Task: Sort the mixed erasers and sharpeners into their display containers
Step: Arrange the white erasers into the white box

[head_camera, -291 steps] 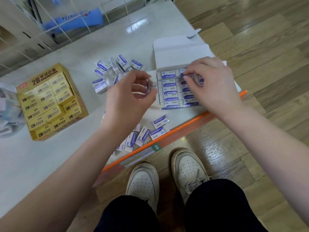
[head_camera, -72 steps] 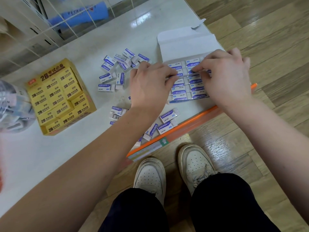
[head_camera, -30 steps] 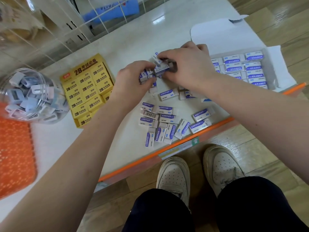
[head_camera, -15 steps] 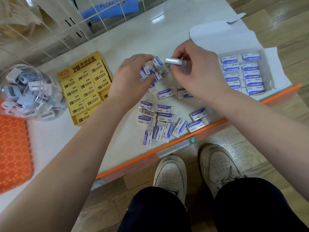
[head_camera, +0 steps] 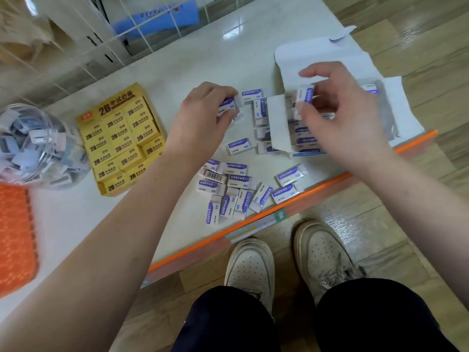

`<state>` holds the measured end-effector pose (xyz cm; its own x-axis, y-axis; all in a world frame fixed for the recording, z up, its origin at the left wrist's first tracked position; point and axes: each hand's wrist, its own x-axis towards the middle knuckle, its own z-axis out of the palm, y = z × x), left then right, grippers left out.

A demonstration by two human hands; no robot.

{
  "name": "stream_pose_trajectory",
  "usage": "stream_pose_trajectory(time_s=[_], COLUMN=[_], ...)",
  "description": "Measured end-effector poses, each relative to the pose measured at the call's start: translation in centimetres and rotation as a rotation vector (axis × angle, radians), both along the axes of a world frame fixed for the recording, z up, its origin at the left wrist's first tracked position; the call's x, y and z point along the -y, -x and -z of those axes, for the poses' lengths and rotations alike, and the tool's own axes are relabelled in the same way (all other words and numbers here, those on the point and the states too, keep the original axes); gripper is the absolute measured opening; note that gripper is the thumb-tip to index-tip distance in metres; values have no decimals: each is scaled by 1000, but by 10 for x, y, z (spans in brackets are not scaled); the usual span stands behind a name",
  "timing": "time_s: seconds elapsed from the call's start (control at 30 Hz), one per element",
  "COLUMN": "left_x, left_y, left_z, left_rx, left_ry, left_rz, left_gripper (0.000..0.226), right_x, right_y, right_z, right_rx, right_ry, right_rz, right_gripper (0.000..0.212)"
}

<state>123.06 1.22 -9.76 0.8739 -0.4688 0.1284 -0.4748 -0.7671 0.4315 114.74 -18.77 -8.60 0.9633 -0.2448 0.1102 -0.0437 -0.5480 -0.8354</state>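
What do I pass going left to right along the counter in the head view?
An orange mat → clear jar of sharpeners → yellow box of 2B erasers → left hand gripping loose erasers → right hand pinching one eraser.

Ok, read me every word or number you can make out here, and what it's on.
"ERASER": purple sleeves of the loose erasers.
"2B": yellow display box header and every yellow eraser inside.
Header characters, sleeves' small print, barcode digits, blue sign behind the grid: too blurred to read.
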Motion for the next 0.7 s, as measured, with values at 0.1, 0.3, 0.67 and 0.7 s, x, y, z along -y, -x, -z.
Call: stream_pose_trajectory(time_s=[0.1,0.3,0.67,0.7], left_x=[13,54,83,86], left_y=[7,25,42,43], left_z=[-7,-17,-11,-10], left_rx=[58,27,-44,-48], left_ry=[115,210,49,18], left_rz=[16,128,170,164], left_gripper=[29,23,28,29], right_x=[28,73,89,90], right_y=[3,9,17,18], right_z=[-1,1,-8,-7], right_rx=[-22,-124,-115,-107], right_ry=[46,69,376,427], right_rz=[45,220,-11,-20], right_gripper=[34,31,28,24])
